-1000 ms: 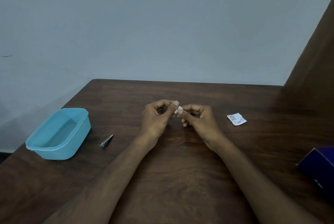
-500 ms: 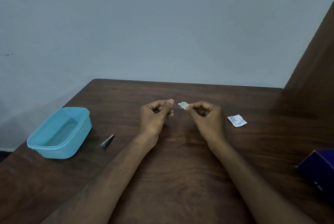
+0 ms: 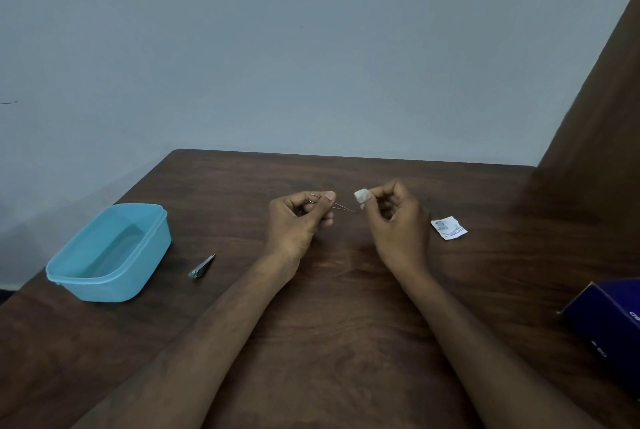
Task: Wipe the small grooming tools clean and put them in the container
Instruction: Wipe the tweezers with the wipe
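**Inspector:** While both forearms reach in from the near edge of the table (image 3: 329, 342), I start with what lies closest. A dark blue box (image 3: 609, 328) sits at the near right, apart from the work. It looks to play no part at present.

**Clerk:** And the container?

**Inspector:** The blue container (image 3: 152, 248) stands at the left, lid off. I see no tool inside it, so nothing has been put away. Just to its right lies a nail clipper (image 3: 202, 267), flat on the table, with no hand on it. I judge it not yet wiped, though the pictures cannot prove that.

**Clerk:** The hands?

**Inspector:** Further out, above mid-table. The left hand (image 3: 298, 224) has its fingers curled, thumb and forefinger pinching a thin metal tool, apparently tweezers (image 3: 337, 206), whose tip points toward the other hand. The right hand (image 3: 394, 220) is likewise curled, pinching a small white wipe (image 3: 361, 196) at its fingertips. Wipe and tool tip are close but apart, not touching.

**Clerk:** Anything beyond?

**Inspector:** A torn white sachet (image 3: 449, 228) lies right of the right hand, probably the wipe's wrapper.

**Clerk:** Progress, then?

**Inspector:** Early. One tool is in hand for wiping and must go into the container; the clipper remains to be wiped and stowed.
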The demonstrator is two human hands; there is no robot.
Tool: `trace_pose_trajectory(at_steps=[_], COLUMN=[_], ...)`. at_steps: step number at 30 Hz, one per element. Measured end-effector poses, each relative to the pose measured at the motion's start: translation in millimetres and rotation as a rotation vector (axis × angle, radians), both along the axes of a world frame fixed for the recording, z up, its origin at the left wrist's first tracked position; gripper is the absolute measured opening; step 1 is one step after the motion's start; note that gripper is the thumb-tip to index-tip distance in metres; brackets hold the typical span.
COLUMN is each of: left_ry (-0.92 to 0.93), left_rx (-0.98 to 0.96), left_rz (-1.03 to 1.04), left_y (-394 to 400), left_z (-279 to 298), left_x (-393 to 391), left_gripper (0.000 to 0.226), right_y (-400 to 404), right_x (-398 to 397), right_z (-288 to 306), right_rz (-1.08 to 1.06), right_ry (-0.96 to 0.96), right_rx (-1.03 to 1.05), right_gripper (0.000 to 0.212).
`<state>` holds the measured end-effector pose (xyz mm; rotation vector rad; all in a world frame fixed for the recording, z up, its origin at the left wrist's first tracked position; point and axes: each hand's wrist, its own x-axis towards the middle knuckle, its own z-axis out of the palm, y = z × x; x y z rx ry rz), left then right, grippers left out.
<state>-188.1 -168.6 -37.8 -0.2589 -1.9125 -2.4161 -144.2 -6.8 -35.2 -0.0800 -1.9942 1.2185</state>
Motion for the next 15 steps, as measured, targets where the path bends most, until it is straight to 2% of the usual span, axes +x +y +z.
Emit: trace_pose_trajectory(at_steps=[4, 6, 10, 15], left_ry=[0.014, -0.009, -0.032, 0.022], left_rx=[0.006, 0.029, 0.076, 0.009], left_rz=[-0.031, -0.023, 0.013, -0.043], left_y=[-1.4, -2.8, -2.1, -2.8], left_z=[1.9, 3.4, 3.9, 3.8], left_x=[1.3, 1.1, 0.2, 3.7], left_gripper=[0.011, 0.011, 0.012, 0.013], right_y=[-8.4, -8.2, -1.2, -9.6], right_x=[6.5, 3.3, -1.2, 3.5], right_z=[-0.1, -3.1, -7.0, -5.8], right_rz=[0.205, 0.194, 0.11, 0.136], right_ry=[0.012, 0.034, 0.037, 0.084], right_rx=[0.351, 0.466, 0.522, 0.559], right_gripper=[0.013, 0.015, 0.014, 0.004])
